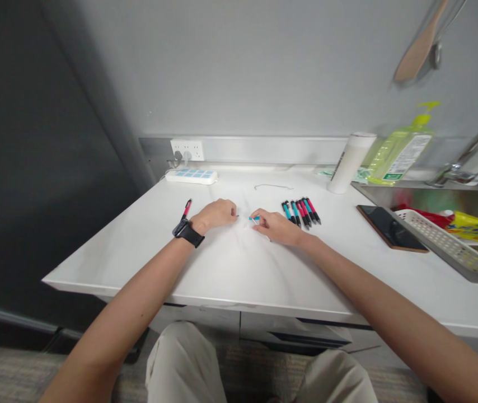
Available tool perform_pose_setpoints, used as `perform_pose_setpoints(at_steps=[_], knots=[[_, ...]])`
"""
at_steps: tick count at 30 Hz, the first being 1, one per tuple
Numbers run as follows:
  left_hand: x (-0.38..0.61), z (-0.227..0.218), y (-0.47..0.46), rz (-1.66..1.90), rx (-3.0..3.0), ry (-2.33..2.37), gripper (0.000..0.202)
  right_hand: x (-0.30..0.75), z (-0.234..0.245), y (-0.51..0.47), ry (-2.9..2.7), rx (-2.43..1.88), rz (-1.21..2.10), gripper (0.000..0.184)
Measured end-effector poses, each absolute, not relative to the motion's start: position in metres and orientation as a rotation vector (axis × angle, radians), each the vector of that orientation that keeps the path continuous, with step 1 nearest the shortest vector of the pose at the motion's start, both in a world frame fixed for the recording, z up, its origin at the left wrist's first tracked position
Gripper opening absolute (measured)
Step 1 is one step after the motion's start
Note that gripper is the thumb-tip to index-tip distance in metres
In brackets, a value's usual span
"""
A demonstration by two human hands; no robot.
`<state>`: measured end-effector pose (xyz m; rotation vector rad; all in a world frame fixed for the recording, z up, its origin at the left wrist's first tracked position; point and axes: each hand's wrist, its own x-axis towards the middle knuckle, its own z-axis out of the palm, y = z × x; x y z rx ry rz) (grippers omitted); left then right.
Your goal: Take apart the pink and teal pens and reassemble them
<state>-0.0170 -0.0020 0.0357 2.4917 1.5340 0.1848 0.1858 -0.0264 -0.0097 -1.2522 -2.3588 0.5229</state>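
Observation:
My left hand, with a dark watch on the wrist, is closed just above the white counter. A tiny dark tip pokes out from its pinched fingers; the rest is hidden. Facing it across a small gap, my right hand pinches a teal pen barrel. A thin whitish stick shows by the same fingers, too small to name. Right of that hand, several teal and pink pens lie side by side. One pink pen rests alone beyond the watch.
A bent wire lies behind the hands. At the back left sits a power strip. To the right stand a white cylindrical container and a green pump bottle. A phone lies beside the sink with its white basket.

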Motion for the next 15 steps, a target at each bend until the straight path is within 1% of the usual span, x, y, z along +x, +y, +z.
perform_pose_setpoints(at_steps=[4, 8, 11, 12, 15], knots=[[-0.021, 0.033, 0.004, 0.201, 2.439, 1.477, 0.012, 0.186, -0.008, -0.027, -2.329, -1.285, 0.499, 0.024], [-0.034, 0.035, 0.016, 0.253, 2.406, 1.533, 0.021, 0.186, -0.01, -0.026, -2.297, -1.275, 0.346, 0.019], [-0.049, 0.039, 0.022, 0.131, 2.492, 1.519, 0.029, 0.188, -0.014, -0.023, -2.264, -1.25, 0.221, 0.016], [-0.053, 0.04, 0.022, 0.074, 2.507, 1.456, 0.029, 0.188, -0.015, -0.022, -2.254, -1.253, 0.194, 0.016], [-0.061, 0.041, 0.023, 0.003, 2.5, 1.285, 0.019, 0.191, -0.018, -0.019, -2.236, -1.279, 0.146, 0.016]])
